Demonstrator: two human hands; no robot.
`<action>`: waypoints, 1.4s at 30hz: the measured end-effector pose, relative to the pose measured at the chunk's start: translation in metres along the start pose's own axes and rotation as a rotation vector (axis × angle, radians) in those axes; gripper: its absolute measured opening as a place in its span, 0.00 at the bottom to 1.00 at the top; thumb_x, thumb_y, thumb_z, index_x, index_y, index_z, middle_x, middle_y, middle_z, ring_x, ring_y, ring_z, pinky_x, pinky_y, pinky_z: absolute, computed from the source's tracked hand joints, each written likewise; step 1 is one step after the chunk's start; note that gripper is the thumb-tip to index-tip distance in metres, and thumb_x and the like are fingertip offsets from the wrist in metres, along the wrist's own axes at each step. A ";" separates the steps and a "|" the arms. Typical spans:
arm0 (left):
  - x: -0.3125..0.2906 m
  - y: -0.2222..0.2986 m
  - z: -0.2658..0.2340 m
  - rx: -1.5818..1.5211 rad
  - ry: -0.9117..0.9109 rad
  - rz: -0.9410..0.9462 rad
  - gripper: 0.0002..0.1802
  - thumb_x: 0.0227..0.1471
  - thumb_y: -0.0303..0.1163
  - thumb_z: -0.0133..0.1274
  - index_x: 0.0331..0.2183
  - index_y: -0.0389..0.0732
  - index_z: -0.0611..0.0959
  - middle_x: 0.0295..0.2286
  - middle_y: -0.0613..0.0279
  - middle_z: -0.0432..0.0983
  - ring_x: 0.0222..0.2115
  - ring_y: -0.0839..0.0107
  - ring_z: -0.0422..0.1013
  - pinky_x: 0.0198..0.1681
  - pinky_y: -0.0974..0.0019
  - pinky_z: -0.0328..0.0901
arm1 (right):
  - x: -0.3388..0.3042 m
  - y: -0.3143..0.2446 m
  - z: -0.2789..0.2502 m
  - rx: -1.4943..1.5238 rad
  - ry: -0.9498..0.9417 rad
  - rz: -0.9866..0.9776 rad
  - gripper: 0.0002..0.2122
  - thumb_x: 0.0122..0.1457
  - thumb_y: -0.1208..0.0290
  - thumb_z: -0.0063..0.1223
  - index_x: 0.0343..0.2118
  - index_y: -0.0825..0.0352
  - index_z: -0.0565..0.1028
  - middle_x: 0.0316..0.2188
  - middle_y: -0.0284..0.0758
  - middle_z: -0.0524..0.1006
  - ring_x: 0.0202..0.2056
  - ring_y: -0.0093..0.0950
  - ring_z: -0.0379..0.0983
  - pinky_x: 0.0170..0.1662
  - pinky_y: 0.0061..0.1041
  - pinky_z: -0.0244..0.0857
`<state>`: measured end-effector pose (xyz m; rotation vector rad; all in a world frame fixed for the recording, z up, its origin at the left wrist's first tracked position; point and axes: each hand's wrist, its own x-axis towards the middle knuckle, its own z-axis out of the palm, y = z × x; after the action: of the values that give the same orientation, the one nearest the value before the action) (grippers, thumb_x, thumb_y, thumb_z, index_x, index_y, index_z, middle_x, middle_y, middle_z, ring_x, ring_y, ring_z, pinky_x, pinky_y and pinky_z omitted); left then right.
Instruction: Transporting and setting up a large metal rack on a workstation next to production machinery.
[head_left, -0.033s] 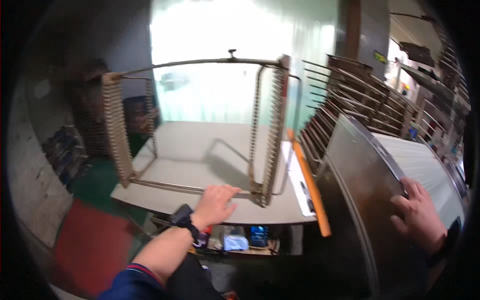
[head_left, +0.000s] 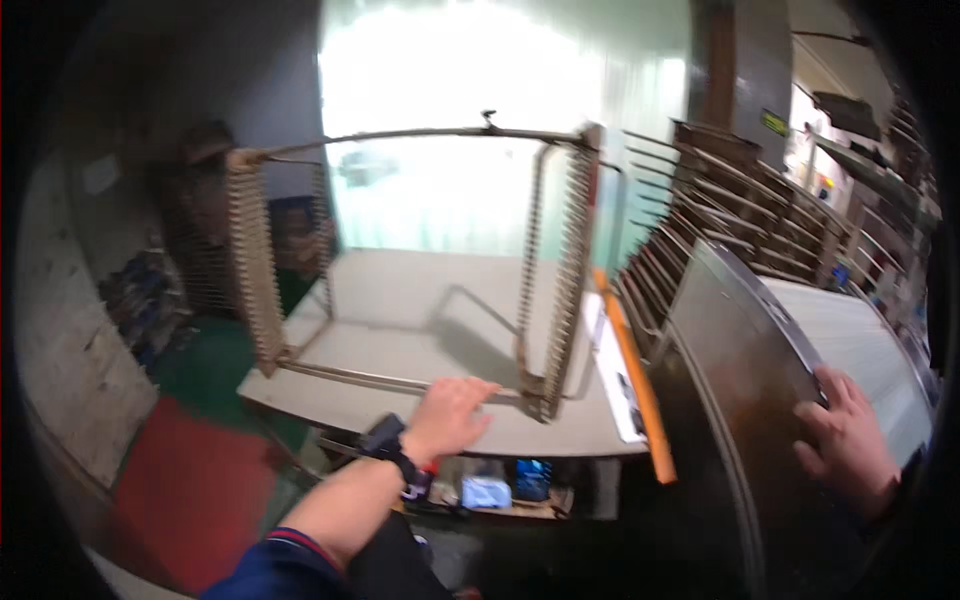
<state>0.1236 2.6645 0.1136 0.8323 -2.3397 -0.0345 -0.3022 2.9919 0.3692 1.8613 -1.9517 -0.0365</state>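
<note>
1. Rack (head_left: 257,265), toothed metal, stands on table (head_left: 310,395) just beyond left hand (head_left: 447,415). View has swung slightly left; both hands' placement looks unchanged.
2. Left hand half-curled over rack's lower bar; cannot tell whether gripping.
3. Orange strip (head_left: 638,385) between hands.
4. Right hand (head_left: 847,440) spread, thumb apart, fingers at metal panel's (head_left: 730,400) top edge.

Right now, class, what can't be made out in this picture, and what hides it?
All in the head view:
- Palm of the left hand at the upright frame: hidden by its own back.
- Grip of the right hand on the metal panel: partly hidden by the hand itself.
- Lower end of the metal panel: cut off by the lower edge.
- Small things under the table: too blurred to name.
</note>
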 end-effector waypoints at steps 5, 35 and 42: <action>0.001 0.001 0.012 0.032 0.034 0.027 0.28 0.57 0.39 0.64 0.57 0.43 0.83 0.49 0.56 0.83 0.53 0.54 0.77 0.58 0.47 0.67 | -0.010 0.030 0.022 0.025 0.004 -0.033 0.20 0.43 0.64 0.72 0.41 0.63 0.81 0.64 0.60 0.65 0.63 0.59 0.65 0.67 0.54 0.61; -0.005 -0.007 0.004 -0.010 -0.062 -0.046 0.27 0.57 0.38 0.63 0.57 0.46 0.82 0.52 0.55 0.81 0.56 0.54 0.74 0.61 0.48 0.63 | 0.005 -0.010 -0.007 0.036 -0.045 0.013 0.18 0.50 0.71 0.70 0.45 0.65 0.80 0.66 0.56 0.66 0.66 0.55 0.64 0.69 0.50 0.60; 0.003 0.007 -0.002 0.005 -0.040 -0.017 0.28 0.57 0.37 0.62 0.59 0.45 0.80 0.51 0.54 0.80 0.56 0.53 0.74 0.63 0.48 0.61 | 0.003 -0.013 -0.014 0.009 -0.085 0.038 0.18 0.51 0.70 0.70 0.46 0.65 0.80 0.67 0.55 0.66 0.67 0.54 0.64 0.70 0.50 0.59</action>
<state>0.1188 2.6685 0.1182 0.8621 -2.3705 -0.0528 -0.2854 2.9917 0.3781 1.8561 -2.0464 -0.0965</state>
